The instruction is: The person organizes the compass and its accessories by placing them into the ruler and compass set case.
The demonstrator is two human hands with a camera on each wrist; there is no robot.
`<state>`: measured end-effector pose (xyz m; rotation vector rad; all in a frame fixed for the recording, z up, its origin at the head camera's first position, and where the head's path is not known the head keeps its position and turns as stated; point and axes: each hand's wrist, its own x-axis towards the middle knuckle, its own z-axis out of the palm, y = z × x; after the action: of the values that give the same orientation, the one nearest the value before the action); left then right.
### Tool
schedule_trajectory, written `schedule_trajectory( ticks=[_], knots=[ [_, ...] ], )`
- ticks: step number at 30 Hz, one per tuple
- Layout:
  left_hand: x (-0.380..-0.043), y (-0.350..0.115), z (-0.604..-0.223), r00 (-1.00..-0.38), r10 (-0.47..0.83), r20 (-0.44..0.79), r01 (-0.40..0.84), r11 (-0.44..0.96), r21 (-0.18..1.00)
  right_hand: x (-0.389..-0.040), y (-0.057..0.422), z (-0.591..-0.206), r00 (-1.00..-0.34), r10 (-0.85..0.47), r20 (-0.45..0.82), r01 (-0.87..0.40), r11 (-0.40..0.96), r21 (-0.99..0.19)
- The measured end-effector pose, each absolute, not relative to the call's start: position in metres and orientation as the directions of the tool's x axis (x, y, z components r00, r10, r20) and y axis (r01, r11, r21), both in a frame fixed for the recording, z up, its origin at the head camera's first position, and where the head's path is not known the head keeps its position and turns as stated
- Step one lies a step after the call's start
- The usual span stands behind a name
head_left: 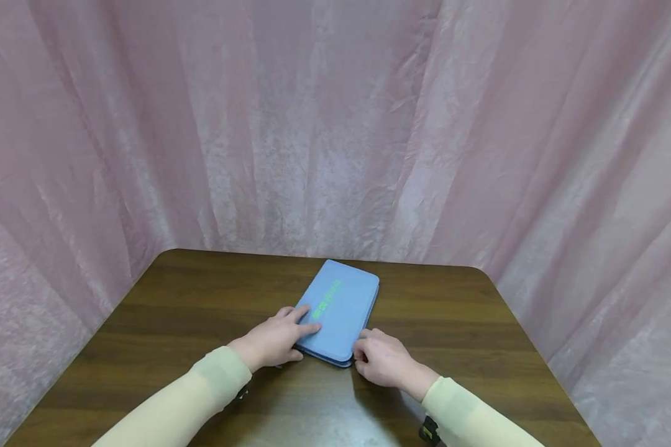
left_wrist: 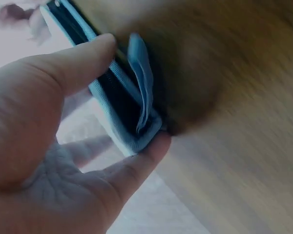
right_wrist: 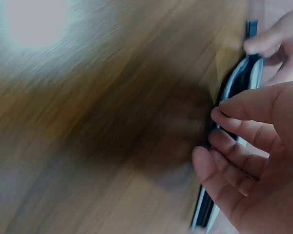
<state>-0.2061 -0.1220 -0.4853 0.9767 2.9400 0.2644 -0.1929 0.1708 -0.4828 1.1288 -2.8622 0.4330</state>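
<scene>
A light blue zippered pouch point(head_left: 341, 310) with green lettering lies flat and slanted on the table. My left hand point(head_left: 276, 335) steadies its near left corner, fingers spread over the top and thumb along the zipped edge. In the left wrist view, the pouch's dark zipper gap point(left_wrist: 115, 90) shows between pale blue borders, and a blue fabric tab point(left_wrist: 142, 73) sticks out at one end. At the near right corner is my right hand point(head_left: 383, 357), fingers curled. Its thumb and forefinger pinch a small dark zipper pull point(right_wrist: 225, 115), mostly hidden by the fingertips.
The brown wooden table point(head_left: 201, 292) has rounded far corners. Pink curtains point(head_left: 324, 124) hang right behind its far edge and along both sides. A dark wrist device point(head_left: 429, 429) sits under the right sleeve.
</scene>
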Motion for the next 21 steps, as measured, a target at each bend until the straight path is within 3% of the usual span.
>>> schedule_trajectory(
  ticks=[5,11,21],
  knots=[
    [-0.192,-0.11,-0.476,-0.799,0.602,-0.017,0.594,0.792,0.142,-0.206,0.19,-0.485,-0.773,-0.622,0.129,-0.633,0.741,-0.225],
    [-0.182,-0.104,-0.467,-0.766,0.64,-0.056,0.631,0.766,0.124,-0.224,0.208,-0.479,-0.74,-0.664,0.113,-0.673,0.728,-0.129],
    [-0.202,-0.117,-0.479,-0.584,0.794,0.17,0.79,0.604,-0.104,-0.221,0.217,-0.479,-0.657,-0.748,0.097,-0.752,0.64,-0.159]
  ],
)
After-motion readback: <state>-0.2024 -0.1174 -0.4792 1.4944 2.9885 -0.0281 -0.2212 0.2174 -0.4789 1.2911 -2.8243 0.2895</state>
